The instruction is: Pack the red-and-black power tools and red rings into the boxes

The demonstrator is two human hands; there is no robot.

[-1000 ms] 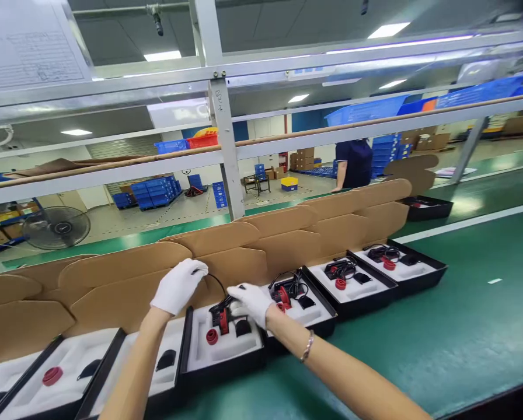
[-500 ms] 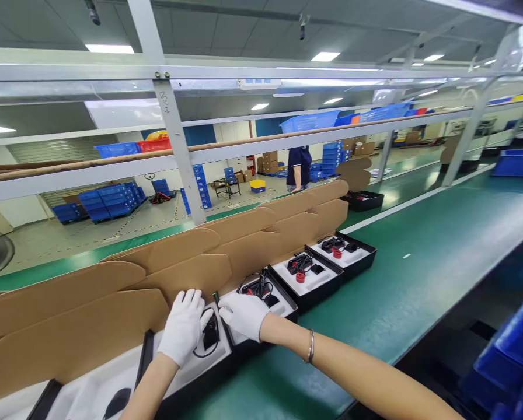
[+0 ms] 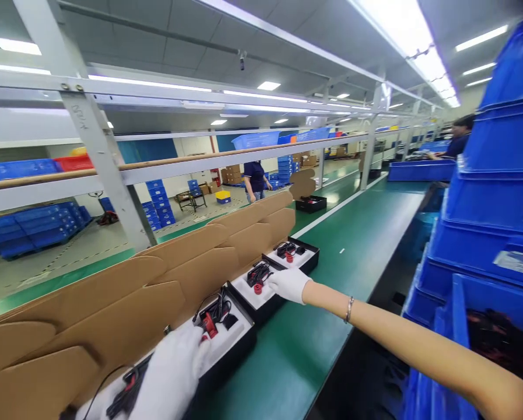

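Both my hands wear white gloves over a row of open black boxes with white trays and raised brown cardboard lids (image 3: 167, 306). My left hand (image 3: 171, 367) is at the near side of one box, fingers curled and blurred beside a red piece; their grip is unclear. That box holds black cables (image 3: 218, 306), a red part (image 3: 209, 324) and a black block (image 3: 230, 321). My right hand (image 3: 290, 284) reaches into the following box, fingertips together beside a red ring (image 3: 258, 289); what they pinch is hidden. A black cable bundle (image 3: 258, 273) lies behind the ring.
The farthest box of this row (image 3: 309, 262) holds similar parts. A green conveyor (image 3: 358, 239) runs away ahead. Stacked blue bins (image 3: 502, 198) stand close on the right. A metal frame post (image 3: 108, 151) rises at left. One person (image 3: 255, 178) stands beyond the line, another (image 3: 460, 137) farther right.
The view has swung right, bringing the blue bins in. Each hand has moved one box farther along the row. The box my left hand left now shows cable and a bit of red.
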